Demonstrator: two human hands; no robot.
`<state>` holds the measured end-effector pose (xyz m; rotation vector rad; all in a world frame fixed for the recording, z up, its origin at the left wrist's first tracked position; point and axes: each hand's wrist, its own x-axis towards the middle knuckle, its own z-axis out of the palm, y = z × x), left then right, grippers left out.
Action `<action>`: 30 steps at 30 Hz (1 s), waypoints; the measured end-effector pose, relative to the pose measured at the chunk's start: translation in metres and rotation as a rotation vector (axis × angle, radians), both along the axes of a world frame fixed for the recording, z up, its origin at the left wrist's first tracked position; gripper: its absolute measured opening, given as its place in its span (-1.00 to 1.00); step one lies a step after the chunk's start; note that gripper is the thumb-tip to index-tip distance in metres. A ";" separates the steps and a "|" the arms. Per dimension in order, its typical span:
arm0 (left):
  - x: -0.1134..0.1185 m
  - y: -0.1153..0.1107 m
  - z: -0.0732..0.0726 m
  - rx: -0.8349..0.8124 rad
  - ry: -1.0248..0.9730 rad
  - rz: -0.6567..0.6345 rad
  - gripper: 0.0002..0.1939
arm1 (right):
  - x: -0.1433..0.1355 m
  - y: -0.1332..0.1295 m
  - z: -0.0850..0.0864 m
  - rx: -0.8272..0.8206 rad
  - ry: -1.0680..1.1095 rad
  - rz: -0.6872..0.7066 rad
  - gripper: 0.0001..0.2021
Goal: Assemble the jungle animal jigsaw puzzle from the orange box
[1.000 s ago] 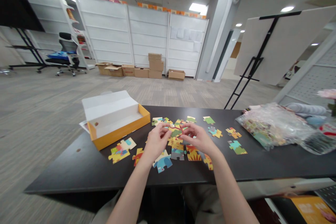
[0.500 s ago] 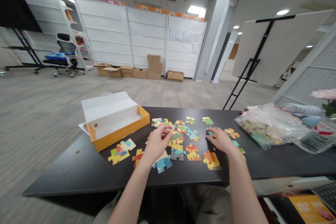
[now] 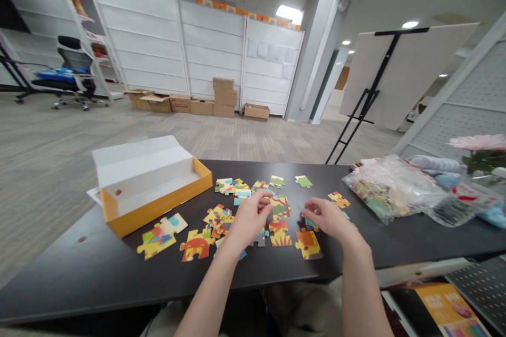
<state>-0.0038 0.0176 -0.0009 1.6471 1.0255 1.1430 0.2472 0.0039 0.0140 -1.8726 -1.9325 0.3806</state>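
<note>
My left hand [image 3: 255, 215] is bent into a pinch at the edge of a green puzzle piece with a dark red branch [image 3: 281, 205]; its palm hides several pieces below. Curled over a teal puzzle piece [image 3: 311, 223] is my right hand [image 3: 324, 217], with the fingertips covering part of it. An orange sun-ray piece [image 3: 280, 234] and an orange-and-yellow piece [image 3: 309, 245] lie just in front of the hands. To the left are a red-and-yellow piece [image 3: 196, 245] and two joined pieces [image 3: 160, 237]. Green pieces [image 3: 303, 181] lie farther back.
An open yellow box [image 3: 158, 209] with a white lid stands at the left of the black table [image 3: 103, 268]. Clear plastic bags [image 3: 391, 187] and pink flowers [image 3: 480, 143] are at the right. Below the right edge is a yellow printed package [image 3: 446, 305].
My left hand has moved right, and the green branch piece has shifted right with it. My right hand has come slightly nearer the left. The view has turned slightly, so the scene sits farther left.
</note>
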 end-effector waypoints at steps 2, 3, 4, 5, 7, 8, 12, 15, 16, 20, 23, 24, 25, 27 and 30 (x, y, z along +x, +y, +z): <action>0.002 0.001 -0.001 -0.013 -0.009 -0.002 -0.76 | -0.010 -0.002 0.006 0.047 0.149 0.059 -0.80; 0.003 0.002 -0.001 -0.017 -0.017 -0.006 -0.75 | -0.016 -0.002 0.008 0.054 0.237 0.113 -0.77; 0.004 0.002 -0.002 -0.021 -0.026 -0.012 -0.75 | -0.022 -0.003 0.010 0.044 0.326 0.170 -0.71; 0.005 0.003 -0.002 -0.025 -0.036 -0.021 -0.74 | -0.029 -0.003 0.011 0.028 0.400 0.222 -0.64; 0.006 0.003 -0.002 -0.028 -0.054 -0.024 -0.73 | -0.042 -0.003 0.010 0.019 0.459 0.287 -0.54; 0.007 0.002 -0.002 -0.027 -0.060 -0.015 -0.73 | -0.048 -0.001 0.008 0.036 0.448 0.302 -0.51; 0.007 -0.001 0.000 -0.026 -0.062 0.040 -0.73 | -0.062 0.006 -0.001 0.163 0.346 0.320 -0.57; 0.006 -0.005 0.003 -0.022 -0.046 0.059 -0.68 | -0.061 0.011 -0.003 0.237 0.319 0.345 -0.64; 0.006 -0.007 0.004 -0.017 -0.035 0.067 -0.66 | -0.057 0.013 -0.004 0.262 0.307 0.343 -0.65; 0.002 -0.011 0.008 0.017 0.032 0.080 -0.64 | -0.019 0.024 -0.014 0.290 0.160 0.198 -0.69; -0.004 -0.012 0.008 0.056 0.093 0.090 -0.67 | 0.018 0.034 -0.025 0.274 -0.025 -0.055 -0.71; -0.006 -0.012 0.008 0.071 0.114 0.097 -0.67 | 0.028 0.036 -0.028 0.255 -0.068 -0.113 -0.71; -0.008 -0.012 0.007 0.083 0.134 0.105 -0.66 | 0.036 0.039 -0.031 0.233 -0.098 -0.162 -0.71; -0.013 -0.012 0.006 0.098 0.167 0.110 -0.66 | 0.045 0.043 -0.034 0.215 -0.132 -0.219 -0.70; -0.018 -0.013 0.006 0.108 0.205 0.097 -0.67 | 0.043 0.047 -0.037 0.251 -0.134 -0.218 -0.71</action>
